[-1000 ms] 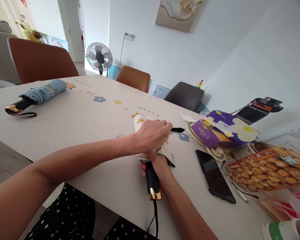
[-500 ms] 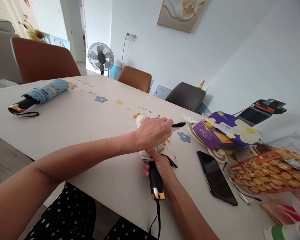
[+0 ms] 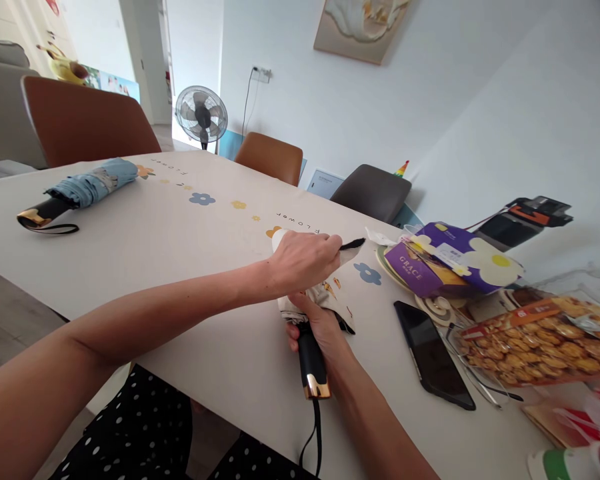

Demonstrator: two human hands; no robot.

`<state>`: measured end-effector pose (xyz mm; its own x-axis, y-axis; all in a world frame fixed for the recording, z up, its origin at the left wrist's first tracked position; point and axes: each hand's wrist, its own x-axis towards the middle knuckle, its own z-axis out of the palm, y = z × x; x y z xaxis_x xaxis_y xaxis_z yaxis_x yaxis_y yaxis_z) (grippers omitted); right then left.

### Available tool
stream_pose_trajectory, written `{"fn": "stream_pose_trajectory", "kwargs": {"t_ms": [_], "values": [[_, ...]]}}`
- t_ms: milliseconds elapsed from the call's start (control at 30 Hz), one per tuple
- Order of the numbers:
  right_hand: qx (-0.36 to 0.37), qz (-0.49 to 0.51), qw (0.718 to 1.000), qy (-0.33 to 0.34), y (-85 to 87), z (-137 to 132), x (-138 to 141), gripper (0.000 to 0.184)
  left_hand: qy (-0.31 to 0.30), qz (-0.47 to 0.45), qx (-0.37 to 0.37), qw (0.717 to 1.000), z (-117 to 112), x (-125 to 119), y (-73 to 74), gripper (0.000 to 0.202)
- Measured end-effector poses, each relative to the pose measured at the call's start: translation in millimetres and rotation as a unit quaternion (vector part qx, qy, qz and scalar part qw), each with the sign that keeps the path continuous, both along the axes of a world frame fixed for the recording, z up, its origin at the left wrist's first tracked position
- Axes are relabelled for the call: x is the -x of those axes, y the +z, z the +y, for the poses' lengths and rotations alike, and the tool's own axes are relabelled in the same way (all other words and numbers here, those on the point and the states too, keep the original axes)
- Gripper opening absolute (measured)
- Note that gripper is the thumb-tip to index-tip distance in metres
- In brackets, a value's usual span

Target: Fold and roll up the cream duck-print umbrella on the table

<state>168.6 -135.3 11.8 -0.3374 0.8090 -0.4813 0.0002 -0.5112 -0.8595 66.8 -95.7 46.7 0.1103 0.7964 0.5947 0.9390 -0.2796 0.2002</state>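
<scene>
A folded cream umbrella (image 3: 330, 293) with a printed pattern lies over the table in front of me, its black and gold handle (image 3: 313, 363) pointing at me and a wrist loop hanging down. My right hand (image 3: 320, 327) is wrapped around it just above the handle. Across the umbrella's upper part lies my left hand (image 3: 307, 259), its fingers closed on the umbrella's strap. The strap's black end (image 3: 353, 245) sticks out to the right of those fingers. Much of the umbrella's middle is hidden under my left hand. A blue folded umbrella (image 3: 93, 183) rests at the table's left.
On the right of the white flower-printed table (image 3: 205, 260) lie a black phone (image 3: 433, 353), a purple box (image 3: 445, 260), a pack of cookies (image 3: 540, 337) and a dark bottle (image 3: 523, 220). Chairs (image 3: 270, 157) stand along the far side, with a fan (image 3: 201, 115) behind.
My left hand has shifted slightly left, and the strap's black end has moved left and up with it. My right hand keeps its hold near the handle.
</scene>
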Motion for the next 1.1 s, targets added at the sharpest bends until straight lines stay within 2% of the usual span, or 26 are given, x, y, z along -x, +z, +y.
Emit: {"fn": "stream_pose_trajectory", "kwargs": {"t_ms": [233, 433, 633, 1100], "values": [[0.002, -0.008, 1.000, 0.007, 0.9, -0.5, -0.2, 0.022, -0.007, 0.000, 0.002, 1.000, 1.0, 0.9, -1.9, 0.021], [0.020, -0.017, 1.000, 0.010, 2.7, 2.2, -0.7, 0.024, -0.018, 0.021, 0.047, 0.999, 0.2, -1.1, -3.7, 0.021], [0.019, -0.005, 1.000, 0.009, 5.1, 0.4, -0.2, 0.024, -0.026, 0.010, 0.024, 0.999, 0.7, -2.3, -5.9, 0.020], [0.001, -0.007, 1.000, 0.017, 1.8, 0.6, -0.8, 0.023, -0.020, 0.004, 0.032, 0.999, -0.1, 1.0, -2.7, 0.021]]}}
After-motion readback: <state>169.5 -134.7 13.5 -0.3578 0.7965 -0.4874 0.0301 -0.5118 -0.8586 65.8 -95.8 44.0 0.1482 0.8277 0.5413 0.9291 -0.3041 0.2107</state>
